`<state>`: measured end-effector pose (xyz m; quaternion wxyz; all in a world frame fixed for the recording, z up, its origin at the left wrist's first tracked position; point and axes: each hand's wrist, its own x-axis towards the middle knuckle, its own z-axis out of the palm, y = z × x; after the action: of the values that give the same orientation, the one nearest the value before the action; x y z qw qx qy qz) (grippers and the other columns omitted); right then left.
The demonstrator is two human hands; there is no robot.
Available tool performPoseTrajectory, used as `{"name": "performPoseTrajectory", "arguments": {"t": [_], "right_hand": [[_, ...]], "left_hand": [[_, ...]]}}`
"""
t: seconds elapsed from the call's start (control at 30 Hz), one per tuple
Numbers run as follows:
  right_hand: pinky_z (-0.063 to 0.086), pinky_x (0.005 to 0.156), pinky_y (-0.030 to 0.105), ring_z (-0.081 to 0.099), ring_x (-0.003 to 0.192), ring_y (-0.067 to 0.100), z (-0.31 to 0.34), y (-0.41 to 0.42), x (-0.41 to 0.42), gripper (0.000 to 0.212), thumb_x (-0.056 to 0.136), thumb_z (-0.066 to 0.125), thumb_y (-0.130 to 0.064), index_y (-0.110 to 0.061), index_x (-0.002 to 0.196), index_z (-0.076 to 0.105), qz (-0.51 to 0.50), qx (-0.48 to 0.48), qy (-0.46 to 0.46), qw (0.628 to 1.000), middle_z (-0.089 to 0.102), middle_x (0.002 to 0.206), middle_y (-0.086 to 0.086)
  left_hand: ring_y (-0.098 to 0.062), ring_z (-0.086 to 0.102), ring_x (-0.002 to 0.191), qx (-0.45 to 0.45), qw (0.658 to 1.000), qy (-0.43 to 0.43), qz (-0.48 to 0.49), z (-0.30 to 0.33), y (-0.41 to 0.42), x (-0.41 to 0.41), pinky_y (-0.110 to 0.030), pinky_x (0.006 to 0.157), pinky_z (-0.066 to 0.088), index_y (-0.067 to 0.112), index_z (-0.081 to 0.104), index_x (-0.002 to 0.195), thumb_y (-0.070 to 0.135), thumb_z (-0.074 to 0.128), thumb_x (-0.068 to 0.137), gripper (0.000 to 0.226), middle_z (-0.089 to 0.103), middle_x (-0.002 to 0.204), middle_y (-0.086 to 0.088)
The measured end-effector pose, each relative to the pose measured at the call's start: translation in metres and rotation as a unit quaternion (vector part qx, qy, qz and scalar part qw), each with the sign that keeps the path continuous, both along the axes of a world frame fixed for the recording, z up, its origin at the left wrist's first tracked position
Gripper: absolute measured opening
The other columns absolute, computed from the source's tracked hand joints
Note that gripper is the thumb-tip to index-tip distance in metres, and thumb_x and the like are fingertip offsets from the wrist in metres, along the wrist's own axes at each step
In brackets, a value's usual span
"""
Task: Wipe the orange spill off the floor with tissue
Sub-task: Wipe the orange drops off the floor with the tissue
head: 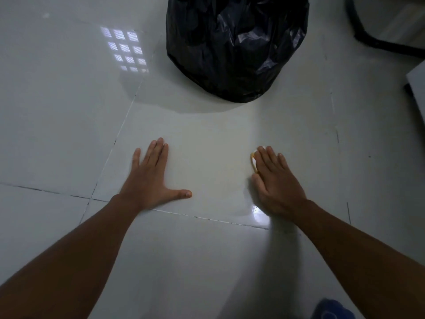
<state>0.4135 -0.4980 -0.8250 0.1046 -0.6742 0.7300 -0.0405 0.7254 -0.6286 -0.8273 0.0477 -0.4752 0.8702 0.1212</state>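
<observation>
My right hand (276,183) presses flat on the white tiled floor (207,146) with a tissue (253,161) under its fingers. Only the tissue's left edge shows, white with orange staining. My left hand (151,178) lies flat on the same tile, fingers spread, holding nothing. No clear orange spill shows on the bare tile between the hands; a faint yellowish sheen lies there.
A full black rubbish bag (234,44) stands on the floor just beyond the hands. A black curved frame (368,40) is at the top right, a grey object (417,81) at the right edge. Blue fabric (331,310) shows at the bottom.
</observation>
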Motion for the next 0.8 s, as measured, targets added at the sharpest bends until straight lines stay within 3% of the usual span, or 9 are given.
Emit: {"name": "performPoseTrajectory", "arguments": {"t": [0.13,0.3,0.57,0.7,0.8], "right_hand": [[-0.004,0.123,0.036,0.000,0.152,0.020,0.005,-0.019,0.030,0.068,0.098,0.020,-0.042,-0.007,0.156,0.017,-0.016,0.014,-0.062,0.998,0.011,0.165,0.011],[0.000,0.123,0.034,0.005,0.152,0.018,0.006,-0.006,0.058,0.065,0.100,0.021,-0.043,-0.009,0.155,0.021,0.128,0.008,-0.055,0.990,0.015,0.164,0.008],[0.026,0.117,0.048,0.036,0.143,0.030,0.001,0.023,0.021,0.046,0.097,0.042,-0.019,-0.009,0.140,0.053,0.267,-0.035,-0.062,0.961,0.047,0.150,0.005],[0.027,0.116,0.051,0.035,0.144,0.032,-0.001,0.042,-0.012,0.047,0.097,0.040,-0.023,-0.014,0.140,0.054,0.259,-0.040,-0.028,0.965,0.048,0.150,0.001],[0.027,0.115,0.052,0.036,0.143,0.033,0.003,0.051,-0.032,0.050,0.097,0.034,-0.026,-0.014,0.142,0.052,0.165,-0.037,0.018,0.985,0.047,0.150,0.004]], "left_hand": [[-0.018,-0.013,0.156,-0.008,1.000,-0.001,0.002,-0.002,0.001,-0.001,-0.052,0.125,-0.005,0.007,-0.001,0.159,0.106,0.022,0.052,0.148,-0.009,0.170,-0.007],[-0.020,-0.007,0.156,-0.017,1.000,-0.003,-0.001,0.000,0.002,-0.002,-0.054,0.125,-0.001,0.006,0.004,0.159,0.106,0.020,0.054,0.146,-0.004,0.170,-0.010],[-0.019,-0.008,0.156,-0.016,1.000,0.007,-0.001,-0.001,0.002,0.000,-0.053,0.125,-0.002,0.006,0.004,0.159,0.105,0.025,0.055,0.145,-0.004,0.170,-0.009],[-0.018,-0.010,0.156,-0.015,1.000,0.006,0.001,-0.001,0.003,0.000,-0.052,0.125,-0.003,0.007,0.002,0.159,0.105,0.025,0.056,0.144,-0.006,0.170,-0.008],[-0.017,-0.012,0.155,-0.008,1.000,0.007,0.003,0.001,0.002,-0.001,-0.052,0.125,-0.005,0.008,0.000,0.159,0.105,0.024,0.055,0.144,-0.009,0.170,-0.007]]}}
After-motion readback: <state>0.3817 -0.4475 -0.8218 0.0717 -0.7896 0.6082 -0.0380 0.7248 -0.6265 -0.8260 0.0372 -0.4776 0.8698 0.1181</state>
